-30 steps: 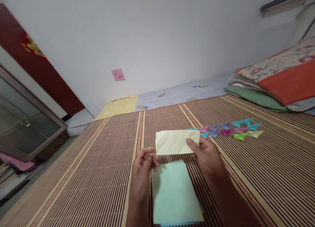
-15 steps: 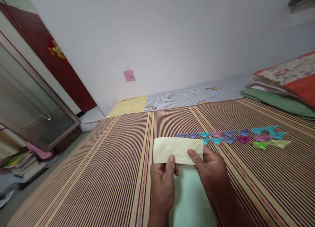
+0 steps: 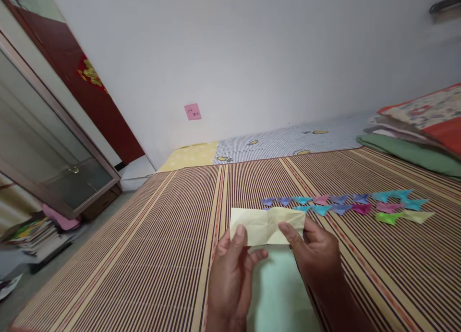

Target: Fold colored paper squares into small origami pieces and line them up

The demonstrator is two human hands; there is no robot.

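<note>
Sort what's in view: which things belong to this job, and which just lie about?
In the job: pale yellow paper, held by left hand and right hand; pale green paper; probably the small folded papers.

Lying about: book pile, stacked fabrics.

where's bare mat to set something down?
Mat: bare left of the left hand, up to the yellow cloth; also right of the right hand, nearer than the coloured pieces. Crowded: between the hands, with pale-yellow paper over green paper.
</note>
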